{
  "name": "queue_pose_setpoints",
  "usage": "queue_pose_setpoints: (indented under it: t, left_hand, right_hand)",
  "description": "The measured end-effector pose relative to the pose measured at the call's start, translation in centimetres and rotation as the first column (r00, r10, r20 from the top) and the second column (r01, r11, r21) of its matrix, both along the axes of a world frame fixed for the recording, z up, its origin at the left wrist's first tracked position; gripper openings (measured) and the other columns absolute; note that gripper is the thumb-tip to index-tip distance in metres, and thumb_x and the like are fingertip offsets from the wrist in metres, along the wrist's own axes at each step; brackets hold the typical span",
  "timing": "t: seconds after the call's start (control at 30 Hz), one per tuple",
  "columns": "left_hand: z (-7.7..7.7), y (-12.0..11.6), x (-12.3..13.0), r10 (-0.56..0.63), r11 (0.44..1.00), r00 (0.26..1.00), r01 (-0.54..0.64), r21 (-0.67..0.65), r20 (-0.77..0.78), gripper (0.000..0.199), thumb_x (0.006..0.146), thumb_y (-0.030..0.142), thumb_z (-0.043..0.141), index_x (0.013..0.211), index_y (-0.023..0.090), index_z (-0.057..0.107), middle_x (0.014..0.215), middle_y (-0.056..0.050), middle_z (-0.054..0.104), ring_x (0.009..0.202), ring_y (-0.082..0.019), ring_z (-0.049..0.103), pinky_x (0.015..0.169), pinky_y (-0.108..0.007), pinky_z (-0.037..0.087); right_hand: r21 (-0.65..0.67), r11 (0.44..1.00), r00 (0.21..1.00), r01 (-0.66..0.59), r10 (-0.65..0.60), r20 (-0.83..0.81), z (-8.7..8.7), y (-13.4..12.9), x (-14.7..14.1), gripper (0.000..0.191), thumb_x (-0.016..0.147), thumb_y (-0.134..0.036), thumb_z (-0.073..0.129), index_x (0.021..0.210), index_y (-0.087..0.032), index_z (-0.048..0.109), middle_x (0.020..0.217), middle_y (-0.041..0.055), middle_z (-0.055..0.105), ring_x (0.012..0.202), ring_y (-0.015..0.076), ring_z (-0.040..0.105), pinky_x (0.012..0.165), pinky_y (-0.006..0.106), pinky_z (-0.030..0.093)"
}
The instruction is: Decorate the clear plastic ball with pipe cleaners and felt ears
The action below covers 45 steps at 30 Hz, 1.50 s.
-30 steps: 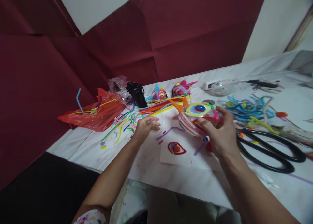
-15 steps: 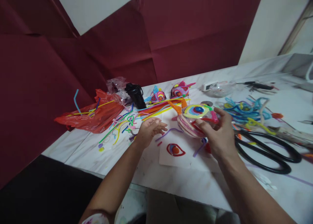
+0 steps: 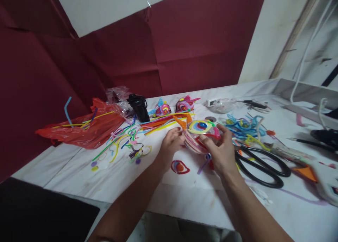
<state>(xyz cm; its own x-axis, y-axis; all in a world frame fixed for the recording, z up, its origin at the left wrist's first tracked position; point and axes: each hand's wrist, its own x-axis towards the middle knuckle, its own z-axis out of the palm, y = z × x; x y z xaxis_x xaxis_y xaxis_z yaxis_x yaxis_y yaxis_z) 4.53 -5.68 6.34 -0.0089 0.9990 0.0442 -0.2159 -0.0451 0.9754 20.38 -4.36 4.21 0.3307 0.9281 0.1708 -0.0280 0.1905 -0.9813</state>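
Between my hands, above the table, is a clear plastic craft piece (image 3: 196, 136) covered with fuzzy pipe cleaners. It has orange horns and a big eye in yellow and blue. My right hand (image 3: 220, 148) grips its right side, thumb on the front. At its left edge, below the horns, my left hand (image 3: 171, 143) closes curled fingers on it; the fingertips are partly hidden. Below lies a white paper sheet (image 3: 169, 180) with a red-rimmed pipe-cleaner eye (image 3: 180, 167) on it. A bent purple pipe cleaner (image 3: 202, 167) lies nearby.
Large black-handled scissors (image 3: 264, 168) lie right of my right hand, near a glue gun (image 3: 323, 178) and blue pipe cleaners (image 3: 245, 126). Two decorated pieces, one blue-horned (image 3: 161, 108), one pink (image 3: 186, 104), stand behind. A black bottle (image 3: 139, 108) and red plastic bag (image 3: 87, 127) are left.
My left hand has moved right and up to the craft piece, closing the gap to its left edge. My right hand keeps its hold. The view has turned right.
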Motion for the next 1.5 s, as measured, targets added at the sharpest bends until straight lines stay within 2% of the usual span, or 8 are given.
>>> queue_pose_setpoints:
  t: [0.07, 0.13, 0.37, 0.63, 0.83, 0.97, 1.13, 1.5]
  left_hand:
    - [-0.1, -0.2, 0.9, -0.085, 0.996, 0.995, 0.087, -0.031, 0.047, 0.056, 0.073, 0.045, 0.076, 0.122, 0.023, 0.058, 0.130, -0.011, 0.066, 0.117, -0.028, 0.065, 0.088, -0.036, 0.056]
    - [-0.2, -0.3, 1.6, -0.117, 0.993, 0.989, 0.119, -0.025, 0.087, 0.064, 0.072, 0.046, 0.078, 0.127, 0.024, 0.056, 0.134, -0.011, 0.064, 0.120, -0.030, 0.063, 0.088, -0.038, 0.058]
    - [-0.6, -0.5, 2.2, -0.049, 0.996, 0.994, 0.055, -0.067, 0.093, 0.059, 0.077, 0.042, 0.073, 0.130, 0.026, 0.053, 0.134, -0.009, 0.064, 0.115, -0.028, 0.065, 0.087, -0.041, 0.059]
    - [-0.4, -0.5, 2.5, -0.018, 0.994, 0.996, 0.027, -0.105, 0.084, 0.057, 0.072, 0.038, 0.075, 0.123, 0.024, 0.053, 0.122, -0.009, 0.068, 0.105, -0.027, 0.068, 0.087, -0.045, 0.059]
    - [-0.4, -0.4, 2.5, 0.014, 0.993, 0.997, -0.005, -0.121, 0.071, 0.060, 0.071, 0.036, 0.076, 0.124, 0.023, 0.052, 0.121, -0.010, 0.068, 0.103, -0.027, 0.068, 0.084, -0.043, 0.059]
    - [-0.6, -0.3, 2.5, 0.035, 0.991, 0.997, -0.025, -0.134, 0.073, 0.059, 0.070, 0.035, 0.077, 0.123, 0.022, 0.053, 0.113, -0.009, 0.070, 0.099, -0.026, 0.070, 0.083, -0.043, 0.059]
    - [-0.9, 0.0, 2.2, 0.050, 0.988, 0.995, -0.037, -0.151, 0.087, 0.056, 0.072, 0.036, 0.076, 0.122, 0.022, 0.054, 0.105, -0.007, 0.072, 0.094, -0.024, 0.071, 0.083, -0.043, 0.060]
    - [-1.2, 0.2, 1.8, 0.005, 0.992, 0.984, 0.018, -0.127, 0.178, 0.047, 0.073, 0.036, 0.073, 0.116, 0.022, 0.056, 0.115, -0.007, 0.071, 0.097, -0.023, 0.071, 0.085, -0.042, 0.061]
  right_hand:
    - [0.000, 1.000, 1.000, -0.003, 0.003, -0.005, 0.0, 0.0, -0.1, 0.092, 0.059, -0.058, 0.080, 0.136, -0.021, 0.045, 0.120, 0.0107, 0.063, 0.104, 0.0306, 0.064, 0.093, 0.049, 0.051]
    - [0.002, 1.000, 1.000, 0.001, -0.001, 0.003, 0.1, -0.1, -0.1, 0.094, 0.059, -0.059, 0.080, 0.137, -0.021, 0.045, 0.120, 0.0109, 0.063, 0.103, 0.0306, 0.064, 0.093, 0.049, 0.051]
    - [-0.043, 0.999, 0.998, -0.010, 0.012, 0.054, -0.1, -0.1, -0.3, 0.100, 0.059, -0.064, 0.078, 0.142, -0.020, 0.044, 0.124, 0.0143, 0.063, 0.104, 0.0325, 0.064, 0.094, 0.051, 0.050]
    - [-0.005, 1.000, 0.997, -0.024, 0.024, 0.076, -0.6, 0.2, -0.5, 0.091, 0.060, -0.060, 0.079, 0.137, -0.022, 0.049, 0.122, 0.0123, 0.066, 0.106, 0.0324, 0.065, 0.093, 0.048, 0.051]
    - [-0.016, 1.000, 0.994, -0.016, 0.017, 0.109, -0.7, 0.2, -0.6, 0.089, 0.059, -0.061, 0.078, 0.134, -0.021, 0.053, 0.121, 0.0125, 0.067, 0.107, 0.0335, 0.064, 0.097, 0.052, 0.049]
    - [0.020, 0.998, 0.991, -0.052, 0.049, 0.126, -0.7, 0.1, -0.7, 0.081, 0.065, -0.061, 0.074, 0.135, -0.023, 0.055, 0.122, 0.0111, 0.068, 0.111, 0.0333, 0.063, 0.097, 0.050, 0.050]
    - [-0.014, 0.995, 0.990, -0.096, 0.097, 0.099, -0.8, 0.1, -0.6, 0.083, 0.070, -0.061, 0.069, 0.142, -0.022, 0.050, 0.125, 0.0114, 0.067, 0.110, 0.0332, 0.064, 0.095, 0.048, 0.051]
    - [-0.045, 0.990, 0.987, -0.132, 0.135, 0.087, -0.7, -0.1, -0.7, 0.090, 0.068, -0.057, 0.067, 0.146, -0.021, 0.042, 0.129, 0.0152, 0.064, 0.109, 0.0342, 0.064, 0.092, 0.050, 0.052]
